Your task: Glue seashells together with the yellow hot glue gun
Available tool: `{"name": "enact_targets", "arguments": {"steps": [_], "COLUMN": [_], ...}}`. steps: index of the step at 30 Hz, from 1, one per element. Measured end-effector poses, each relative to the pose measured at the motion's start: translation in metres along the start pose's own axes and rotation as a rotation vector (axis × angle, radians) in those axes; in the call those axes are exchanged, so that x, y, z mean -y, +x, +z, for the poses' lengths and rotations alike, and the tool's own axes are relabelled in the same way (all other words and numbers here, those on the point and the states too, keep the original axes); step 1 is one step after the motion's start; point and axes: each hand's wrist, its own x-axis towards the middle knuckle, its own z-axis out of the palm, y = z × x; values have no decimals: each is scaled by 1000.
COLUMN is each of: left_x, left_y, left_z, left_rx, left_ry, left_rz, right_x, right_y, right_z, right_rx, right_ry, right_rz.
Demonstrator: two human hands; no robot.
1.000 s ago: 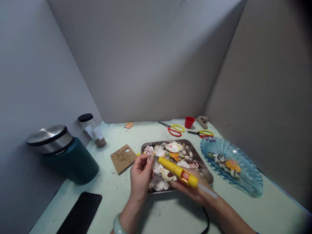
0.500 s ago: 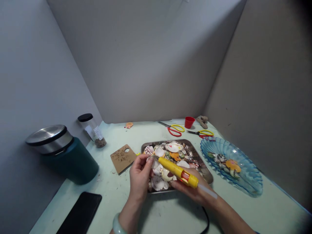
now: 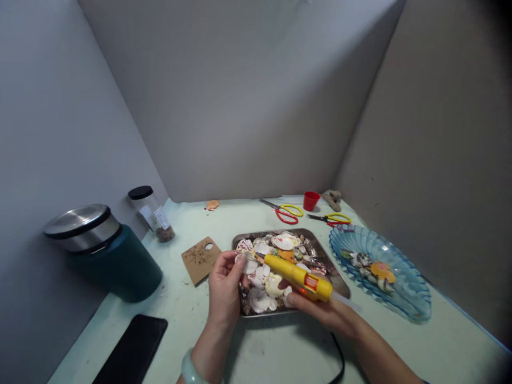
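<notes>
My right hand point(image 3: 330, 316) is wrapped round a yellow hot glue gun point(image 3: 290, 271), its nozzle pointing left and a pale glue stick point(image 3: 347, 302) jutting from the back. A small red light glows on the gun. My left hand point(image 3: 224, 293) pinches a white shell point(image 3: 251, 265) between thumb and fingers, just left of the nozzle tip. Whether tip and shell touch I cannot tell. Beneath both hands lies a metal tray point(image 3: 340, 281) heaped with many kinds of shells point(image 3: 262, 301).
At right stands a blue scalloped dish point(image 3: 412, 288) with some shells. Behind the tray lie scissors point(image 3: 288, 211), pliers point(image 3: 330, 218) and a red cup point(image 3: 311, 201). A brown board point(image 3: 200, 261), a jar point(image 3: 154, 216), a teal flask point(image 3: 116, 266) and a black phone-like slab point(image 3: 132, 349) are at left.
The glue gun has shifted slightly right and its nozzle has drawn away from my left fingertips. My left hand has moved a little left, and more of the white shell shows.
</notes>
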Motion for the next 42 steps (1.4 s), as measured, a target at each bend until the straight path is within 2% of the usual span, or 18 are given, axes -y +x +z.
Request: {"name": "enact_targets", "arguments": {"steps": [10,18,21,26,32,38,42], "left_x": [-1,3,3,3,5,8,10], "left_y": [-3,-15,-19,-22,-23,-25,-24], "left_z": [3,14,18,18,17,17,16], "left_rx": [27,87,101,158,160,255,282], "left_ry": [41,129,148,209,209,225,229], "left_rz": [-18,-85,-83,-90,-78,-74,-91], "right_x": [3,0,3,9,10,16,14], "right_y": [0,2,3,4,3,4,4], "right_z": [1,12,15,15,14,13,13], "right_rx": [-26,-221,-254,-219,-212,-200,-216], "right_ry": [-52,1,-3,-16,87,229,173], "right_rz": [-43,39,28,16,49,164,179]}}
